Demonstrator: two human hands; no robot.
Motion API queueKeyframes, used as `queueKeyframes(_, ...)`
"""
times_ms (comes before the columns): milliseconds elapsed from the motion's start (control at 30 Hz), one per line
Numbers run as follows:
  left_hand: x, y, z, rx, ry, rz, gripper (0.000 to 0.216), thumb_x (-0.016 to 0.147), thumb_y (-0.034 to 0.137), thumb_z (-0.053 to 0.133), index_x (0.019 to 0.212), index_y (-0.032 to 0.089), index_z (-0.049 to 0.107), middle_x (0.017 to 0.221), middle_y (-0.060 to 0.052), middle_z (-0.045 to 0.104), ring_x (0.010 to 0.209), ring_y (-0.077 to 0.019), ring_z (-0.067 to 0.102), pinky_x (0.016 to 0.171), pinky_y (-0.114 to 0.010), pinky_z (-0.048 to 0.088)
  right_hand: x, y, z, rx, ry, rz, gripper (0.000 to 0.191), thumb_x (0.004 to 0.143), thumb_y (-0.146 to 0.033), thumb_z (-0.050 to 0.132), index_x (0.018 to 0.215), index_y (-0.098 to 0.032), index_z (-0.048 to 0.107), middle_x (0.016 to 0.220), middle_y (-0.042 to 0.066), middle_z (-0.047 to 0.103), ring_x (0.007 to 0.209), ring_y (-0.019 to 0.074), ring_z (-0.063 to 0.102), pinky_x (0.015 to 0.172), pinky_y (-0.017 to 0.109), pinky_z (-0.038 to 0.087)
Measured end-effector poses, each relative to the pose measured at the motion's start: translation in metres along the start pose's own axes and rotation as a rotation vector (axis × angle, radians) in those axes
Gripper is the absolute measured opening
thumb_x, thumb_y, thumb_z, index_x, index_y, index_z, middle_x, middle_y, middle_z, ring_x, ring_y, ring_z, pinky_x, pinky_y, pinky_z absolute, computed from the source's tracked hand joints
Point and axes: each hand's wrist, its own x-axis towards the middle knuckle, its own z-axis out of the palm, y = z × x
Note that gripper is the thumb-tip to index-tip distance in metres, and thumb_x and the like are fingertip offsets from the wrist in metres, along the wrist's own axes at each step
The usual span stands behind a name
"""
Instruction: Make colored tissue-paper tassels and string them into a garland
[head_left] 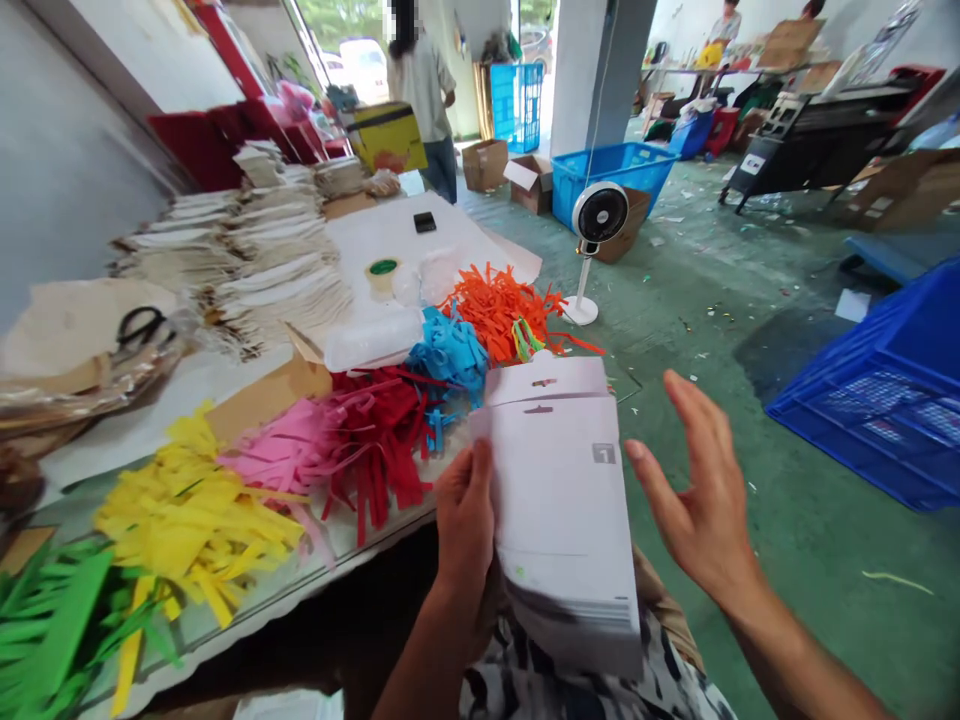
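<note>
A white hang-tab box stands over my lap, with slotted flaps at its top and a grey square marked "1" near its right edge. My left hand grips its left side, thumb on the front and the other fingers partly hidden. To the right of the box, my right hand is raised in the air, fingers apart and holding nothing. Just beyond the box lie piles of orange strips, blue strips and dark red strips on the white-covered table.
Pink strips, yellow strips and green strips line the table's near edge. Behind are a tape roll, stacked paper and scissors. A fan and blue crate stand right; a person is farther off.
</note>
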Motion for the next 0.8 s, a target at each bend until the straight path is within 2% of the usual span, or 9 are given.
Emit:
queueKeyframes(100,0.003,-0.003,0.000,-0.134,0.060,-0.004,0.048,0.082,0.066,0.081,0.087,0.018,0.076,0.083,0.000,0.074,0.073,-0.0115,0.062,0.067,-0.021,0.054,-0.014,0.010,0.004,0.395,-0.249,0.273,0.056,0.111,-0.045,0.045,0.166,-0.032,0.041,0.167,0.008,0.048,0.152,0.0310,0.048,0.125,0.058,0.040)
queueKeyframes(167,0.000,-0.005,0.004,-0.201,0.083,-0.047,0.053,0.074,0.068,0.087,0.088,0.018,0.078,0.085,-0.002,0.076,0.074,-0.0130,0.066,0.067,-0.022,0.057,-0.017,0.010,0.008,0.650,-0.385,0.384,0.053,0.112,-0.050,0.039,0.161,-0.032,0.049,0.161,0.007,0.056,0.145,0.0300,0.056,0.120,0.052,0.047)
queueKeyframes(200,-0.002,-0.006,0.006,-0.224,0.101,-0.067,0.055,0.070,0.068,0.089,0.089,0.017,0.078,0.087,-0.003,0.077,0.075,-0.0137,0.068,0.067,-0.022,0.058,-0.016,0.008,0.010,0.725,-0.407,0.408,0.053,0.111,-0.053,0.040,0.159,-0.032,0.052,0.158,0.006,0.059,0.142,0.0299,0.059,0.117,0.048,0.050)
queueKeyframes(300,-0.006,-0.008,0.008,-0.245,0.161,-0.104,0.059,0.062,0.068,0.093,0.087,0.016,0.078,0.084,-0.003,0.077,0.070,-0.0129,0.067,0.063,-0.021,0.058,-0.014,0.003,0.011,0.795,-0.367,0.403,0.053,0.109,-0.056,0.047,0.157,-0.034,0.056,0.155,0.004,0.062,0.136,0.0285,0.063,0.112,0.041,0.052)
queueKeyframes(433,-0.007,-0.011,0.004,-0.206,0.181,-0.072,0.057,0.066,0.068,0.091,0.076,0.015,0.073,0.071,0.000,0.068,0.060,-0.0089,0.057,0.055,-0.018,0.052,-0.017,0.000,0.006,0.839,-0.369,0.364,0.052,0.110,-0.055,0.046,0.157,-0.036,0.055,0.151,0.003,0.066,0.130,0.0254,0.067,0.107,0.035,0.054)
queueKeyframes(633,-0.013,-0.024,-0.007,-0.106,0.191,0.002,0.061,0.072,0.068,0.088,0.061,0.016,0.058,0.059,0.004,0.052,0.055,-0.0069,0.044,0.049,-0.017,0.042,-0.019,-0.006,-0.008,0.724,-0.336,0.268,0.053,0.108,-0.053,0.050,0.157,-0.033,0.056,0.139,0.004,0.072,0.108,0.0225,0.072,0.091,0.029,0.056)
queueKeyframes(800,-0.017,-0.027,-0.008,-0.128,0.259,0.025,0.064,0.059,0.072,0.092,0.062,0.017,0.061,0.057,0.004,0.056,0.056,-0.0086,0.050,0.052,-0.017,0.046,-0.020,-0.009,-0.008,0.699,-0.294,0.318,0.040,0.108,-0.043,0.054,0.144,-0.032,0.067,0.118,0.001,0.075,0.097,0.0185,0.068,0.082,0.025,0.054)
